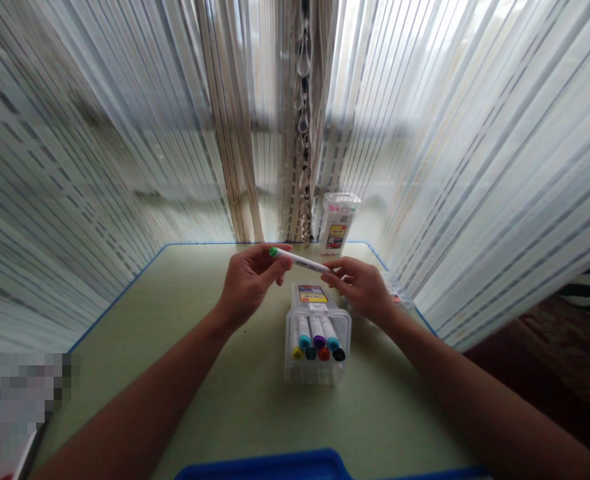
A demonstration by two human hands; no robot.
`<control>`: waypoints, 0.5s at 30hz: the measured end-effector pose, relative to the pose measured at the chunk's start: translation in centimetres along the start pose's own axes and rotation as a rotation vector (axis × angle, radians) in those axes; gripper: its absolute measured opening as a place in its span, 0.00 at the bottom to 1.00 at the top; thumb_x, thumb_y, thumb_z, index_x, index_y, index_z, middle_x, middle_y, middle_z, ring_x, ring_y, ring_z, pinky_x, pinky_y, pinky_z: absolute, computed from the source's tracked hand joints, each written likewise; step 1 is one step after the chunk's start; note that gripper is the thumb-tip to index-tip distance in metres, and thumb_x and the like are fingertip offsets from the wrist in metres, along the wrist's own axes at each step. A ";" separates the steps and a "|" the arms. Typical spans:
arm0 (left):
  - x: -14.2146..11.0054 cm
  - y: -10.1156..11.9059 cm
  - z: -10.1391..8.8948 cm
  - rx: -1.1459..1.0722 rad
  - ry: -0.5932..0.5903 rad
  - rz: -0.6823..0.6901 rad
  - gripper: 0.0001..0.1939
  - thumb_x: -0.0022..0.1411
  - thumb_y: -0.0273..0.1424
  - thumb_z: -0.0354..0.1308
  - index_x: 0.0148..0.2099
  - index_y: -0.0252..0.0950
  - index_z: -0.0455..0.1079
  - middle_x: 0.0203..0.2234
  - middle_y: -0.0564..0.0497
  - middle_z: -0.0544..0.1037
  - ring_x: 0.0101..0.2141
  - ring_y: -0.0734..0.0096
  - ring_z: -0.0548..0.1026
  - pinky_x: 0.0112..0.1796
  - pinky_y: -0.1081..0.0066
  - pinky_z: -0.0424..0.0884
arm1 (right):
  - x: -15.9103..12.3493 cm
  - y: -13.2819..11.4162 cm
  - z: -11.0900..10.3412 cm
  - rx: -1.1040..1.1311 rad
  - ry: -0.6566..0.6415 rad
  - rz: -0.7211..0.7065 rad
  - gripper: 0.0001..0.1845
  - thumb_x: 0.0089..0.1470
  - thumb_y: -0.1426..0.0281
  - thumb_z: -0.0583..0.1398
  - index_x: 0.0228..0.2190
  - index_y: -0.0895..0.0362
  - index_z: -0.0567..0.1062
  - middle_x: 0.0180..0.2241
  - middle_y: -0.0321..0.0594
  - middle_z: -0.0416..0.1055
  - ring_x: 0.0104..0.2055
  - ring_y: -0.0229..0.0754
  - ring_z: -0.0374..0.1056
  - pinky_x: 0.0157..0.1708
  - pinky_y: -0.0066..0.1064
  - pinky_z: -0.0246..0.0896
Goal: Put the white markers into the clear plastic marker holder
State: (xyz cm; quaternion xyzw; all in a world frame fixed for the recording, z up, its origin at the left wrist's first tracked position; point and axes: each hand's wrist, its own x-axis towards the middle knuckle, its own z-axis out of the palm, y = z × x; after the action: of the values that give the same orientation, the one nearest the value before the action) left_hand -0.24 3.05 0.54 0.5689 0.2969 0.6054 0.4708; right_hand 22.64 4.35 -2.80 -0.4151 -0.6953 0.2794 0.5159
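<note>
A white marker [302, 261] with a green end is held level above the table between my two hands. My left hand [249, 277] pinches it near the green end. The fingers of my right hand [357, 283] are closed on its other end. Below them a clear plastic case [291, 333] lies on its side with its open end facing me. Several white markers [317, 328] lie inside, with yellow, teal, red, black, light blue and purple ends towards me. A printed label shows on the top of the case.
Another clear case [338, 230] with markers stands upright at the far edge of the pale green table [175, 293]. A further clear container [397, 293] is partly hidden behind my right hand. String curtains [255, 133] hang behind the table. A blue object [265, 467] lies at the near edge.
</note>
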 end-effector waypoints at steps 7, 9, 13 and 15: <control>-0.7 2.5 1.4 0.084 -0.108 0.003 0.15 0.51 0.35 0.75 0.41 0.35 0.84 0.28 0.48 0.81 0.25 0.75 0.72 0.27 0.73 0.71 | -0.2 -0.6 -0.1 -0.173 -0.011 -0.169 0.08 0.55 0.66 0.68 0.38 0.54 0.84 0.31 0.40 0.80 0.24 0.39 0.71 0.24 0.31 0.69; -0.7 2.7 1.5 0.078 -0.136 0.013 0.15 0.51 0.34 0.75 0.41 0.36 0.84 0.28 0.48 0.81 0.27 0.73 0.74 0.30 0.72 0.73 | -0.2 -0.7 -0.1 -0.190 -0.009 -0.200 0.08 0.56 0.67 0.67 0.39 0.55 0.83 0.32 0.41 0.80 0.24 0.38 0.71 0.24 0.30 0.69; -0.6 2.7 1.4 0.075 -0.159 0.082 0.12 0.51 0.31 0.75 0.41 0.38 0.84 0.30 0.49 0.80 0.30 0.75 0.75 0.33 0.75 0.74 | -0.3 -0.8 -0.1 -0.215 -0.023 -0.258 0.08 0.58 0.67 0.66 0.40 0.56 0.82 0.33 0.42 0.80 0.24 0.37 0.72 0.25 0.29 0.70; -0.5 2.6 1.4 0.082 -0.157 0.132 0.12 0.50 0.30 0.76 0.39 0.38 0.84 0.30 0.50 0.78 0.30 0.76 0.74 0.32 0.76 0.73 | -0.4 -0.8 -0.1 -0.225 -0.026 -0.286 0.08 0.58 0.68 0.66 0.40 0.57 0.81 0.33 0.42 0.80 0.24 0.37 0.73 0.25 0.28 0.70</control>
State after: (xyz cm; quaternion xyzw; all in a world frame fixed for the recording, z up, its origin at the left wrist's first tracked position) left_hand 0.44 1.37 2.89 0.6516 0.2454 0.5759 0.4283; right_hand 22.54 3.63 -2.28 -0.3636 -0.7806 0.1291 0.4917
